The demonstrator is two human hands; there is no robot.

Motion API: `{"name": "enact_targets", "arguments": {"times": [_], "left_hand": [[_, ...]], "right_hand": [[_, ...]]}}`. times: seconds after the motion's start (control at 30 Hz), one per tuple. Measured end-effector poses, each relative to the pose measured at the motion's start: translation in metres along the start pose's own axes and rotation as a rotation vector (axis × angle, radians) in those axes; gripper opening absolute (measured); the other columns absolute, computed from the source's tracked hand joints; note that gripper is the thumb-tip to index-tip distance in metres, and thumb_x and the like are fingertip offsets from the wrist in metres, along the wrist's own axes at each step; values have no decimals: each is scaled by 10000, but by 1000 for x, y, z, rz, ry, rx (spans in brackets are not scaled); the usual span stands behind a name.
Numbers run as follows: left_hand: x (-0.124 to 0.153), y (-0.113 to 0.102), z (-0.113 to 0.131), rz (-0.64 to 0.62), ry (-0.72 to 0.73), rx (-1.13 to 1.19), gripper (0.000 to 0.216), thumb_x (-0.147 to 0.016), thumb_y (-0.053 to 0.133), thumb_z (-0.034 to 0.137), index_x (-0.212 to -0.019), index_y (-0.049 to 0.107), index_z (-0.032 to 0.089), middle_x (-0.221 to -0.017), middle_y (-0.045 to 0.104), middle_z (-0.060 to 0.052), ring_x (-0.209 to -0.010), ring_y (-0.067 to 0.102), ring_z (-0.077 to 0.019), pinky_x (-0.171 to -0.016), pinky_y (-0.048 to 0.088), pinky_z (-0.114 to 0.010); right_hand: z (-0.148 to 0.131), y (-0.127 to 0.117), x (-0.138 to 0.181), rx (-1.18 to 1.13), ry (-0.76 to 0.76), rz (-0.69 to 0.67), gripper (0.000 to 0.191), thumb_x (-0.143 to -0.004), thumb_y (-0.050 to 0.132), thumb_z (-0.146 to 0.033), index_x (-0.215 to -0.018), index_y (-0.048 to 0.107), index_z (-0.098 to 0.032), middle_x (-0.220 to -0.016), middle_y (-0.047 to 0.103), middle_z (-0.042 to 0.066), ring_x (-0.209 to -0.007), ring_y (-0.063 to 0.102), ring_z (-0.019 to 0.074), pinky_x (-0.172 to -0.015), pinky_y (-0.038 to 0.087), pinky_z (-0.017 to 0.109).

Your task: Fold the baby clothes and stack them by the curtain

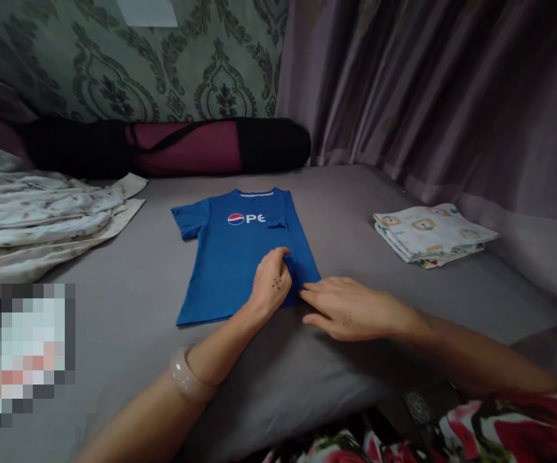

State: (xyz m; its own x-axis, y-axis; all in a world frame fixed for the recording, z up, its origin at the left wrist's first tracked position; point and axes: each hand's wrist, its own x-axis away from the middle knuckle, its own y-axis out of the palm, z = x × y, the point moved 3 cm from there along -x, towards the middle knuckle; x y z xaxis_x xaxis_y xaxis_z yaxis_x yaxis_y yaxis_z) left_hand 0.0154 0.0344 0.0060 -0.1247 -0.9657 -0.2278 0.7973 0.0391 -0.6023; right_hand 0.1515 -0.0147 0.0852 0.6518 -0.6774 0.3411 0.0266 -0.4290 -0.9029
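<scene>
A blue T-shirt (225,270) with a round red, white and blue logo and white letters lies flat on the grey sheet. Its right side is folded inward over the front, and the sleeve is turned back across the lettering. My left hand (273,281) is on the lower part of this folded layer, its fingers curled in against the cloth; their tips are mostly hidden. At the lower right corner of the shirt, my right hand (350,310) lies with fingers stretched out, fingertips touching the folded edge.
Folded white printed cloths (435,231) are stacked at the right. A heap of pale patterned fabric (42,212) lies at the left. Along the wall rests a long black and maroon bag (186,148). Purple curtains (404,90) hang at the right; a blurred-out patch covers the lower left.
</scene>
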Motion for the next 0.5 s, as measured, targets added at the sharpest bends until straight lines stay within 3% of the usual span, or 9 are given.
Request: {"name": "enact_targets", "arguments": {"times": [0.1, 0.17, 0.27, 0.4, 0.5], "left_hand": [[2, 3, 3, -42, 92, -56, 291, -893, 384, 96, -1074, 604, 157, -1079, 669, -98, -1040, 608, -215, -932, 479, -377], [4, 5, 6, -57, 152, -93, 230, -913, 426, 148, -1040, 617, 161, -1115, 661, -105, -1070, 594, -225, -943, 473, -385], [8, 7, 11, -89, 220, -155, 233, -947, 458, 256, -1097, 618, 175, -1292, 595, -115, -1203, 532, -248, -1009, 437, -413], [12, 9, 16, -199, 265, -239, 311, -965, 446, 356, -1173, 601, 185, -1380, 542, -105, -1302, 456, -275, -1068, 389, -454], [14, 9, 18, -243, 274, -280, 319, -959, 460, 348, -1201, 583, 181, -1375, 541, -112, -1315, 439, -274, -1078, 379, -463]], "right_hand": [[14, -37, -28, -271, -32, -41, 315, -943, 471, -307, -856, 736, -161, -830, 751, 74, -769, 711, 199, -732, 539, 281], [34, -56, -67, -466, -13, 133, 312, -956, 451, -281, -857, 712, -142, -828, 747, 64, -720, 696, 149, -662, 525, 219], [68, -67, -140, -496, 155, 425, 238, -935, 478, -219, -908, 697, -131, -876, 743, 81, -701, 687, 146, -610, 507, 205], [84, -60, -220, -235, 335, 486, 203, -912, 525, -224, -962, 711, -161, -1041, 717, 116, -977, 676, 233, -810, 502, 273], [81, -54, -250, -134, 469, 486, 291, -919, 532, -273, -1149, 653, -141, -1247, 618, 174, -1125, 611, 277, -895, 485, 323]]}}
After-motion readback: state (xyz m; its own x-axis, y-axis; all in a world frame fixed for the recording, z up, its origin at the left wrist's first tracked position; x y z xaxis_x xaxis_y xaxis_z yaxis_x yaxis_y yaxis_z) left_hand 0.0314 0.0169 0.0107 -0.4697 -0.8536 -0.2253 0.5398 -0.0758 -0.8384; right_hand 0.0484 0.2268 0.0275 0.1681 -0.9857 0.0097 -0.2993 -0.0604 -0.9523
